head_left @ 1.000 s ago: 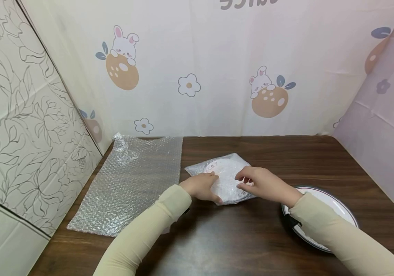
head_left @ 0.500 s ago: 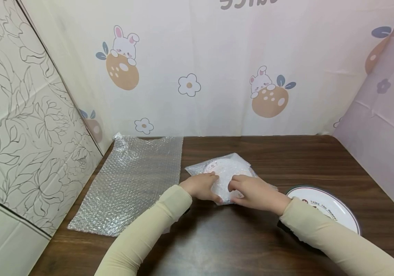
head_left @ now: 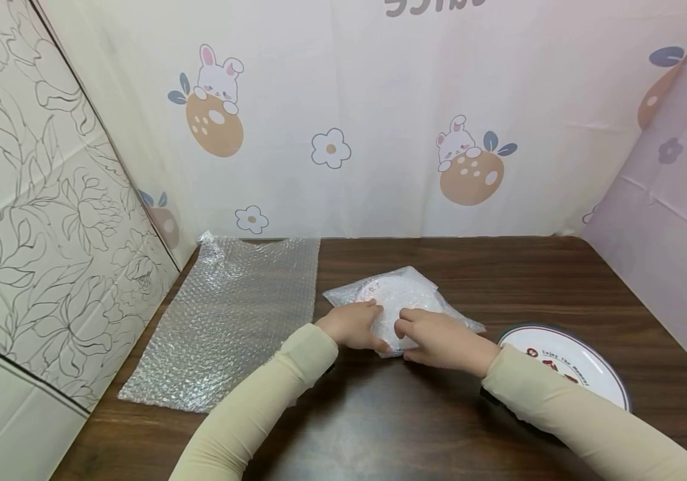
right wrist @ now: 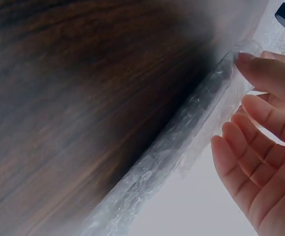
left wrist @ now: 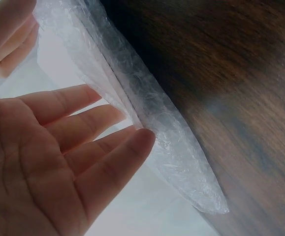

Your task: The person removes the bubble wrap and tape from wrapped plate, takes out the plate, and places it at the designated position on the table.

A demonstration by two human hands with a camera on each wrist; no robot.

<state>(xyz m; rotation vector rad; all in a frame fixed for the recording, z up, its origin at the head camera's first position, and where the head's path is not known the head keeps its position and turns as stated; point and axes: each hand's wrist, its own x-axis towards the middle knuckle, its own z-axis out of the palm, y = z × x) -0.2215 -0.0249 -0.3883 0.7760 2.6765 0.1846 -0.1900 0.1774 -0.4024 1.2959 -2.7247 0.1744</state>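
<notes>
A round white plate (head_left: 388, 314) lies inside bubble wrap (head_left: 459, 319) at the middle of the table. My left hand (head_left: 352, 325) rests at its left side, fingers spread on top and the thumb touching the near edge. From the right, my right hand (head_left: 444, 339) bends over the bundle. In the right wrist view, the thumb of the right hand (right wrist: 268, 142) touches the edge of the wrap (right wrist: 147, 172), and the other fingers are loosely bent off it. The left wrist view has the left hand (left wrist: 58, 147) with relaxed fingers against the wrap (left wrist: 176, 157).
A flat sheet of bubble wrap (head_left: 235, 327) covers the left of the wooden table (head_left: 379, 427). On the right, partly under my right sleeve, lies a white plate with a dark rim and printed pictures (head_left: 590, 364). Patterned cloths (head_left: 379, 100) hang behind and beside the table.
My right hand has moved left and slightly nearer, from the bundle's right side to its near edge, uncovering the wrap's right corner and more of the printed plate. My left hand has stayed put.
</notes>
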